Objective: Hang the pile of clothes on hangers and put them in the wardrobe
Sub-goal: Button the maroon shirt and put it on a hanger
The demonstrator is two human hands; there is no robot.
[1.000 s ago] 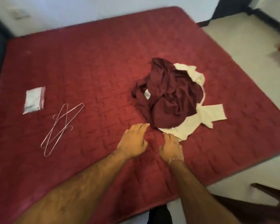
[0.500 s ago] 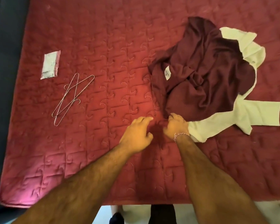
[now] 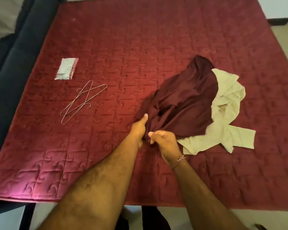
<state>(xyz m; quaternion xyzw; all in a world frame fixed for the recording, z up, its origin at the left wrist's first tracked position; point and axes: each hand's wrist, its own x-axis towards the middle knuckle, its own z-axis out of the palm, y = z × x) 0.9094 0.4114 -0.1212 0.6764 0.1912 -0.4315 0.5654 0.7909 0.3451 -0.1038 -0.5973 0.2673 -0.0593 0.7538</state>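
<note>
A maroon garment (image 3: 183, 100) lies bunched on the red quilted bed (image 3: 140, 39), partly over a cream garment (image 3: 223, 133) spread to its right. My left hand (image 3: 139, 127) grips the maroon cloth's near edge, thumb up. Close beside it, my right hand (image 3: 164, 140) holds the same edge with curled fingers. The cloth is pulled up and toward me between the hands. Two wire hangers (image 3: 81, 101) lie crossed on the bed to the left, well apart from both hands.
A small clear plastic packet (image 3: 66, 68) lies on the bed beyond the hangers. A dark blue surface (image 3: 8, 67) runs along the bed's left side. Pale floor (image 3: 286, 52) shows at the right and below the bed's near edge.
Both hands went from resting by the pile's near edge to gripping the maroon garment and drawing it toward me. The garment has stretched out off the cream one.
</note>
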